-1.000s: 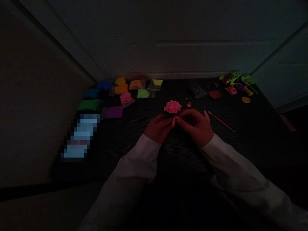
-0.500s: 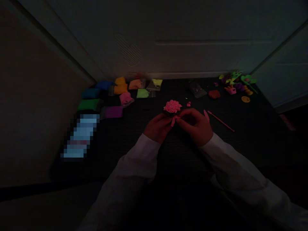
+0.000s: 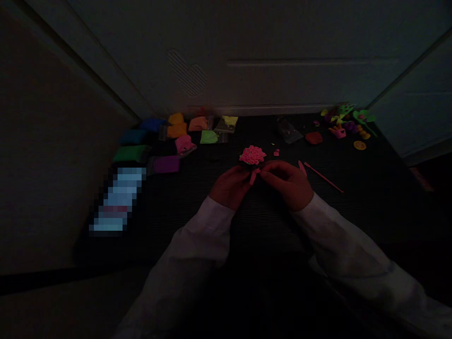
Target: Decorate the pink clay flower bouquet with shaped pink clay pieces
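Observation:
In the middle of the dark table is a pink clay flower bouquet (image 3: 253, 155), its top made of many small rosettes. A pink ribbon-like strip (image 3: 253, 177) hangs down below it. My left hand (image 3: 230, 187) is closed around the left side of the bouquet's lower part, its fingertips partly hidden. From the right, my right hand (image 3: 289, 182) pinches the pink strip near its upper end, thumb and forefinger together. Small pink clay scraps (image 3: 276, 152) lie just behind my right hand.
Several bags of coloured clay, among them a purple one (image 3: 167, 164), line the left and back. A lit phone (image 3: 118, 200) lies front left. Right of my hand are a pink stick tool (image 3: 324, 177), red clay (image 3: 314, 137), a clear bag (image 3: 288, 131) and finished clay flowers (image 3: 363, 116).
My right hand's thumb and fingers have shifted slightly at the pink strip. The bouquet and my left hand stay almost in place.

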`<state>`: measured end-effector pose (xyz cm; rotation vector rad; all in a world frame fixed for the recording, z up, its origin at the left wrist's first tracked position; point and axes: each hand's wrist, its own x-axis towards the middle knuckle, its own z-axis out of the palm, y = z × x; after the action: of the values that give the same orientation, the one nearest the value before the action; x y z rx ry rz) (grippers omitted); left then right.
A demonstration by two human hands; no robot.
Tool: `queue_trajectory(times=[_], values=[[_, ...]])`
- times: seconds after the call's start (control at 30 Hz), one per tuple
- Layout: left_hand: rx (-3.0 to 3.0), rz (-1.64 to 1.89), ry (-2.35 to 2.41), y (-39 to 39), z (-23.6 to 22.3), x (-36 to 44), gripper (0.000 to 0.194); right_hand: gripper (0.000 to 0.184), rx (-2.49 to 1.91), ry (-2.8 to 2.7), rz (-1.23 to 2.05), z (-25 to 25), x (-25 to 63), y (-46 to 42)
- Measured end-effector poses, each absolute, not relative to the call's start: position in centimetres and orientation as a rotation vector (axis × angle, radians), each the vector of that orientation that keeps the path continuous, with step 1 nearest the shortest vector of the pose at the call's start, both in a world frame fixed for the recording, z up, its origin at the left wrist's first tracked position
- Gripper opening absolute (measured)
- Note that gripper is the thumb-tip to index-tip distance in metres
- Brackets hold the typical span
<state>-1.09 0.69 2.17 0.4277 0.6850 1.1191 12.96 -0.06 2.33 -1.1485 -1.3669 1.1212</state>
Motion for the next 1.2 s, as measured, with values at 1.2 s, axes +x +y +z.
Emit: queue_trajectory(times=[1.2], values=[[0.478, 1.210, 0.649, 0.9, 2.0, -1.0, 0.017, 0.018, -1.015, -2.000, 0.154, 2.1, 12.5, -1.4]])
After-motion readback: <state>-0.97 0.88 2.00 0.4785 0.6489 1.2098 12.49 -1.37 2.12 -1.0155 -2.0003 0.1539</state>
